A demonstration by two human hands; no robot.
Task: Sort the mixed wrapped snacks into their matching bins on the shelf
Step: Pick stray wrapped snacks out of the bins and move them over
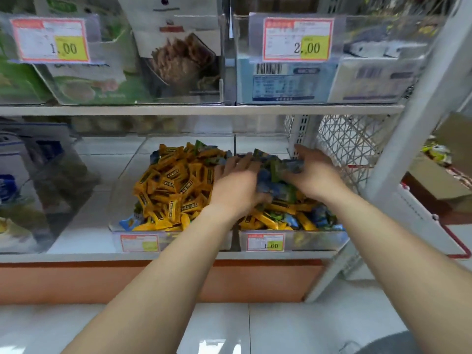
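Note:
Two clear bins stand side by side on the lower shelf. The left bin (116, 200) is heaped with yellow wrapped snacks (173, 185), with a few blue and green ones mixed in. The right bin (293, 238) holds yellow, blue and green snacks. Both my hands reach over the right bin. My left hand (236, 187) and my right hand (315, 172) together clasp a bunch of blue and green wrapped snacks (274, 172) between them, above the pile.
Price tags (265, 242) hang on the bin fronts. An upper shelf (178, 109) carries clear boxes of bagged goods. A dark bagged stack (38, 180) sits at the left. A white wire mesh panel (350, 144) and a slanted post (413, 118) close off the right side.

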